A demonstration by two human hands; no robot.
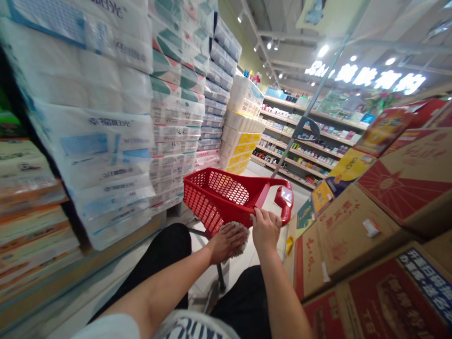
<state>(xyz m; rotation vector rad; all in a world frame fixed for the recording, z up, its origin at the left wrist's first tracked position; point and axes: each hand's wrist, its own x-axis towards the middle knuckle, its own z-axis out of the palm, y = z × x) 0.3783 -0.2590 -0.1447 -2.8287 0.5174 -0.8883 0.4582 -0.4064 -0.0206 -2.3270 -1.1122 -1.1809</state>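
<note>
In front of me stands a red shopping cart with a perforated plastic basket and a looped handle. My left hand lies with its fingers over a crumpled greyish cleaning cloth, pressing it against the near side of the basket. My right hand is closed over the basket's rim beside the handle, with the thumb on the near side. The cart's dark leg and wheel show below my hands.
Tall stacks of wrapped tissue packs line the left. Cardboard cartons are piled close on the right. A grey pole rises behind the cart. Stocked shelves stand at the back. My knees flank the cart.
</note>
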